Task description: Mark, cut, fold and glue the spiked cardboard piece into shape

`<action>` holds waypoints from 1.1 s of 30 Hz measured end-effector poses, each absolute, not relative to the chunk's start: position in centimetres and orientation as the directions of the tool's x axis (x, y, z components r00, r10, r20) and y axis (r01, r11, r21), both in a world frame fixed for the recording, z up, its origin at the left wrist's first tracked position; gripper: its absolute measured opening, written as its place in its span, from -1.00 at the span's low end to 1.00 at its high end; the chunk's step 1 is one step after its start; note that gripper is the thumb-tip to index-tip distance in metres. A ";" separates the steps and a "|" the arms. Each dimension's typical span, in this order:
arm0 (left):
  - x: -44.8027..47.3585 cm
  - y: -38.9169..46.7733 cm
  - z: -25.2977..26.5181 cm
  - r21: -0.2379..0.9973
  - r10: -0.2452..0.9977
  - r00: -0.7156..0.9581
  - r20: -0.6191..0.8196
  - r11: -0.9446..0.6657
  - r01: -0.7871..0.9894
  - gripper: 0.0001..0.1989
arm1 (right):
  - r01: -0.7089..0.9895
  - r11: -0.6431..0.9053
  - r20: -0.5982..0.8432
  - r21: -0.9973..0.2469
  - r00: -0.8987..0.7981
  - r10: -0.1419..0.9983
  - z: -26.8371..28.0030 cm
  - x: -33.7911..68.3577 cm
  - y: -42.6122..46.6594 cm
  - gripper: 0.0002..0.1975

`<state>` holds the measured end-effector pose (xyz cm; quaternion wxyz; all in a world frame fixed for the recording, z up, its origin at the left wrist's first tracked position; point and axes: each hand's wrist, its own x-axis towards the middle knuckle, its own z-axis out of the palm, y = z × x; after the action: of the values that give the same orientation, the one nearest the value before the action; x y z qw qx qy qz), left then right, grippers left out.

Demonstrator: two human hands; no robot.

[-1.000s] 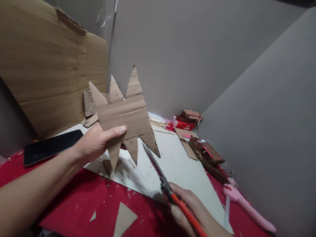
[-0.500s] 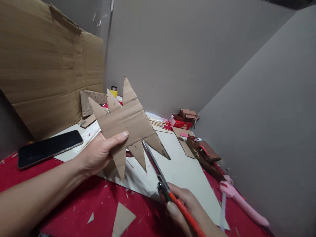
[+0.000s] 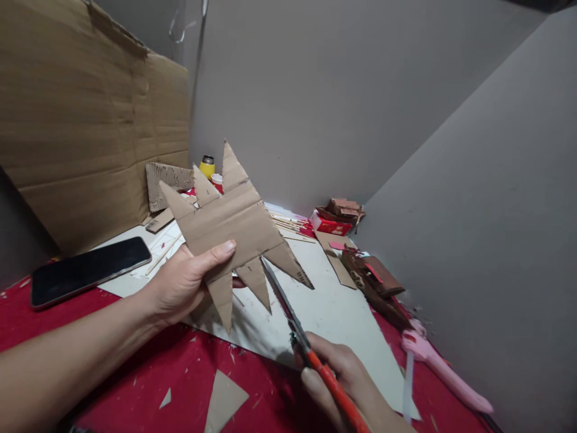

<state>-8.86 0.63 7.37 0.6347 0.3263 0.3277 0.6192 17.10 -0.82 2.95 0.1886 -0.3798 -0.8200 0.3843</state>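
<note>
My left hand [image 3: 192, 279] grips a piece of cardboard [image 3: 225, 222] with the thumb across its face; the other fingers are behind it, mostly hidden. Pointed triangular spikes stick out from the upper and lower edges of this piece. Closed around orange-handled scissors [image 3: 331, 382] is my right hand [image 3: 342, 367]. The scissor blades slant up to the left, and their tips touch or nearly touch the notch between two lower spikes. Below, a cut cardboard triangle [image 3: 225, 400] lies on the red cloth [image 3: 148, 385].
A white board [image 3: 342, 319] lies under the work. To the left are a phone [image 3: 90, 270] and a tall cardboard sheet [image 3: 99, 120]. At right sit a pink glue gun [image 3: 446, 373], brown cardboard pieces [image 3: 374, 279] and a red box [image 3: 331, 225]. Thin sticks [image 3: 288, 224] lie behind.
The cardboard's lower spikes have shifted slightly right, and its upper points slightly left. The scissors have barely moved, their tips still at the same notch. Both hands keep their hold.
</note>
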 end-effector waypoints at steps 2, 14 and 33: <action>-8.8 0.6 7.2 0.821 1.000 0.018 -0.013 0.021 -0.570 -0.42 | 0.485 0.413 0.009 -0.771 -0.639 0.769 2.9 17.1 -0.8 -0.58; -8.3 0.2 7.3 0.735 0.991 0.075 -0.110 0.132 -0.666 -0.75 | 0.445 0.436 0.068 -0.782 -0.635 0.770 1.8 17.2 -0.8 -0.60; -8.5 0.0 7.6 0.652 0.976 0.112 -0.184 0.207 -0.730 -0.76 | 0.540 0.569 0.169 -0.620 -0.616 0.769 3.1 17.1 -0.4 -0.72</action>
<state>-8.51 0.04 7.60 0.7168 0.2059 0.2995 0.5951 17.12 -0.37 3.12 0.2161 -0.3810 -0.8589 0.2653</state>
